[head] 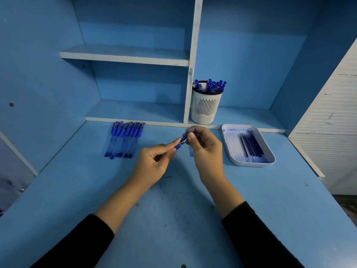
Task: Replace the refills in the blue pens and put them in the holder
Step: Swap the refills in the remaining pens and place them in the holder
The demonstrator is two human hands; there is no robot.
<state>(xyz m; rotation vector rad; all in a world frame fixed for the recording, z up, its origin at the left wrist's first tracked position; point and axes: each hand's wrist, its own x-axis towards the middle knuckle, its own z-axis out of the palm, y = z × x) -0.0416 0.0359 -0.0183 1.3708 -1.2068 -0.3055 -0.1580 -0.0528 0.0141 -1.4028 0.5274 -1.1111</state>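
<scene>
Black sleeves (77, 242) are seen at the bottom edge, and bare forearms are stretched from them over the blue worktop (173, 219), which is marked with dark ink spots. A single blue pen (181, 142) is held between the two hands towards the back of the worktop. Its nearer end is pinched between the thumb and forefinger of the left hand (154, 159), whose other fingers are curled under. Its farther end is gripped by the curled fingers and thumb of the right hand (206, 151). Only a short blue stretch of the pen is visible between the fingertips, and whether it is in one piece cannot be told. A small pale blue piece (191, 151) is seen on the worktop just beside the right hand, partly hidden by it. To the left of the hands, well apart from them, a row of blue pens (124, 139) is laid side by side with the caps towards the shelf. To the right, a white tray (251, 165) is set on the worktop, and dark blue refills (250, 145) are laid in it lengthwise. Behind the hands, a white slotted pen holder (205, 107) is stood on the low shelf (135, 111), just right of the white divider (190, 84), and capped blue pens (211, 87) are stood upright in it.
</scene>
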